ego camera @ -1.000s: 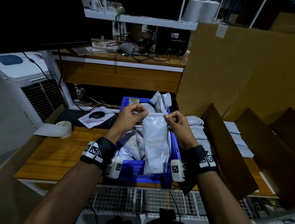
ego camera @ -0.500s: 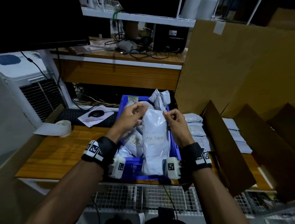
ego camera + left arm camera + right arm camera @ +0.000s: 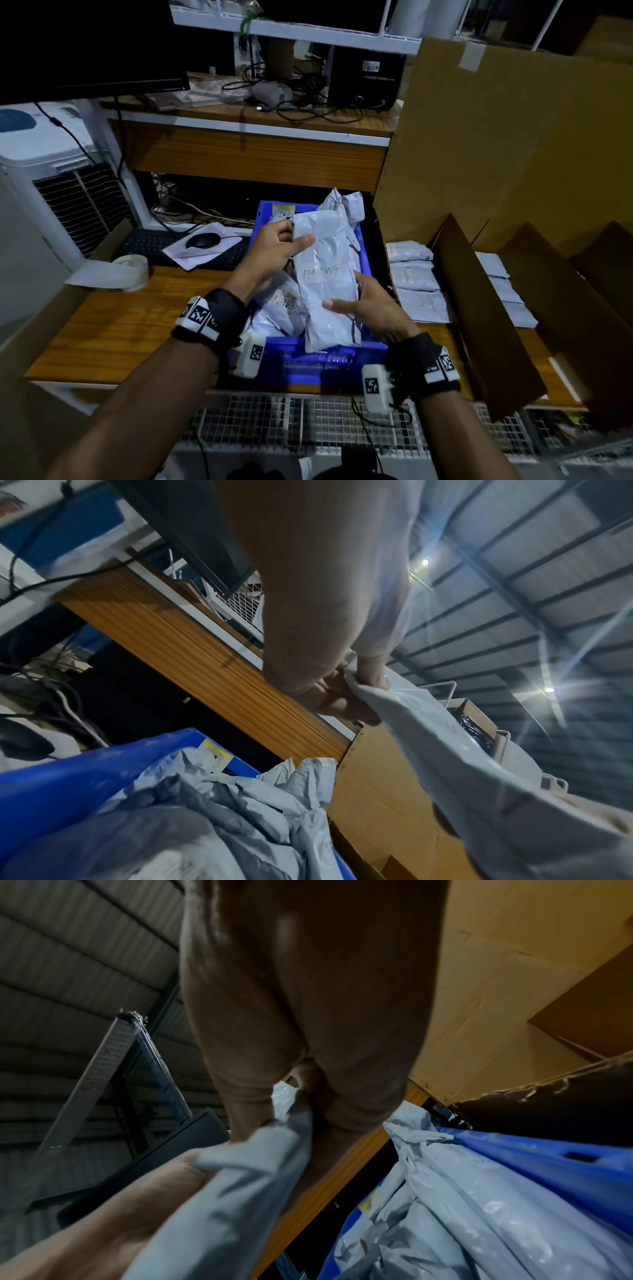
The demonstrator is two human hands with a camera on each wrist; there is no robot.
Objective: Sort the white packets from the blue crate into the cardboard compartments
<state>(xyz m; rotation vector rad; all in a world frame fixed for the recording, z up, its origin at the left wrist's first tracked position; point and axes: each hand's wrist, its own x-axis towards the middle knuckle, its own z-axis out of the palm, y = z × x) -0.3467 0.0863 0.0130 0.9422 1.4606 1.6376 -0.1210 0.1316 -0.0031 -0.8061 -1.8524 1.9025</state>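
A long white packet [image 3: 325, 274] with handwriting on its label is held above the blue crate [image 3: 318, 359]. My left hand [image 3: 279, 248] grips the packet's upper left edge, thumb across its face. My right hand [image 3: 363, 303] grips its lower right side, thumb on the front. In the left wrist view the left hand [image 3: 346, 696] pinches the packet [image 3: 462, 777] at its corner. The right wrist view shows the right hand [image 3: 294, 1115] curled round the packet [image 3: 219, 1199]. More white packets [image 3: 284, 305] lie in the crate. Cardboard compartments [image 3: 479, 308] stand to the right.
Flat white packets [image 3: 416, 284] lie in the nearest compartment, and more packets [image 3: 507, 291] in the one beyond. A tape roll [image 3: 132, 269], keyboard [image 3: 150, 243] and mouse [image 3: 202, 240] sit on the wooden desk [image 3: 130, 329] at the left. A tall cardboard sheet [image 3: 496, 144] rises behind.
My right hand slid from the packet's top corner down to its lower right side. The left hand shifted its grip at the top edge. The packet now tilts back with its label facing up.
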